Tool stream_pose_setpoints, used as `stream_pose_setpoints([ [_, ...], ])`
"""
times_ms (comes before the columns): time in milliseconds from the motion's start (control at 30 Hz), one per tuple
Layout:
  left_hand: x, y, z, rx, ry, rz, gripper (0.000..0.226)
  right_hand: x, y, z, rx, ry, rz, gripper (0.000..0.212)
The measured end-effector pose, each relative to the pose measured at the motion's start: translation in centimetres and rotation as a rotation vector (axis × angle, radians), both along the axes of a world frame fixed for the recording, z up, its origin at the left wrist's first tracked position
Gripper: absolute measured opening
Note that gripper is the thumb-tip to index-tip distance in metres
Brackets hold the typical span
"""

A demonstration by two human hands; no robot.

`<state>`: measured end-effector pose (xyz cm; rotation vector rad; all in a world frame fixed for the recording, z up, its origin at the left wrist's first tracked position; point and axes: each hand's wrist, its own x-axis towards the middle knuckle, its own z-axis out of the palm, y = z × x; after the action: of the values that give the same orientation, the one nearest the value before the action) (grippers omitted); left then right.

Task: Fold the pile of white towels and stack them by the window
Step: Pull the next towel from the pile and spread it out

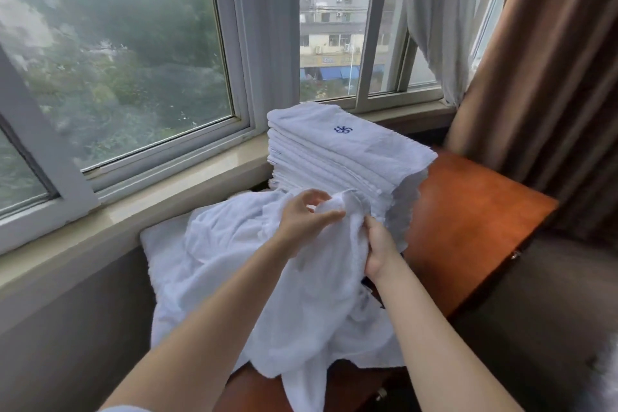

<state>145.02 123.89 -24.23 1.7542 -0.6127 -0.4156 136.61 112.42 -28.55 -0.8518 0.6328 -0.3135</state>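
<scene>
Two bare forearms reaching in from the bottom edge toward a reddish-brown wooden table [468, 211] set against the windowsill [187, 191].

Left hand [306, 219] raised over a loose white towel [267, 278], thumb stretched toward the right and pinching a bunched fold of the cloth against the index finger; remaining fingers [309, 199] curled above the fold, apart from one another. Right hand [379, 246] just beside it, seen from the back, fingers clamped round a gathered ridge of the same towel, the tips buried in the fabric and hidden. Both hands close together, the crumpled peak of cloth held up between them.

Loose towel spread in rumpled folds over the left half of the table, one end spilling past the near edge and hanging down, the far end lying close against the wall under the windowsill. More white cloth flat beneath it at the left edge; impossible to tell whether one piece or several.

Stack of folded white towels [341, 157] at the far edge of the table, right up against the windowsill, tall and fairly square, scalloped hems showing down its right side. Small blue embroidered emblem [343, 129] on the top towel. Raised peak of the loose towel just in front of the stack's near corner.

Right part of the table bare wood. Brown curtain [551, 77] hanging by the right corner, sheer white curtain [431, 10] behind it. Sliding window [133, 43] beyond.
</scene>
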Motion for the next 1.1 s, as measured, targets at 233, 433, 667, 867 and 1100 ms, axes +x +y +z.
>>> stream_pose_setpoints([
  [233, -6.8, -11.9, -4.4, 0.413, -0.124, -0.181, 0.022, -8.6, -11.1, -4.4, 0.082, 0.078, -0.011, 0.035],
  [433, -12.2, -22.5, -8.9, 0.461, -0.003, -0.239, 0.022, -14.4, -20.5, -7.6, 0.122, 0.170, -0.050, 0.025],
  [667, -13.5, -32.4, -8.9, 0.252, 0.165, -0.081, 0.021, -14.8, -31.3, -6.6, 0.087, 0.243, -0.080, 0.032],
  [867, -10.5, -38.4, -7.6, 0.153, 0.145, -0.015, 0.017, -11.8, -36.9, -5.0, 0.080, 0.197, -0.104, 0.037],
  [1100, -7.4, -44.7, -9.0, 0.065, 0.240, -0.040, 0.023, -8.4, -43.1, -4.4, -0.094, 0.311, -0.248, 0.054],
])
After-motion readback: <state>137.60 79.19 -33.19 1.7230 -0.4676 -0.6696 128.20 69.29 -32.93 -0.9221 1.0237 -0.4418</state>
